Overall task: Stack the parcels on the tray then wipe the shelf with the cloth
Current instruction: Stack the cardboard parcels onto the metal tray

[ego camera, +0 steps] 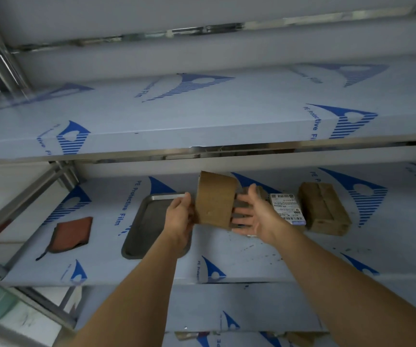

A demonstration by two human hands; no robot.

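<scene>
Film-covered shelf (pixel 252 256): left hand (pixel 180 216) apparently grips parcel (pixel 215 199) beside tray (pixel 149 221).

We are seeing soft, even, cool light falling from above, leaving the protective film on the shelf (pixel 252 259) pale blue and washed. Faint shadows are pooling under the cloth (pixel 71 234) and inside the tray (pixel 149 196). Glare is streaking the steel rails overhead. The wide lens is bowing straight edges outward, and the corners are smearing into blur.
</scene>
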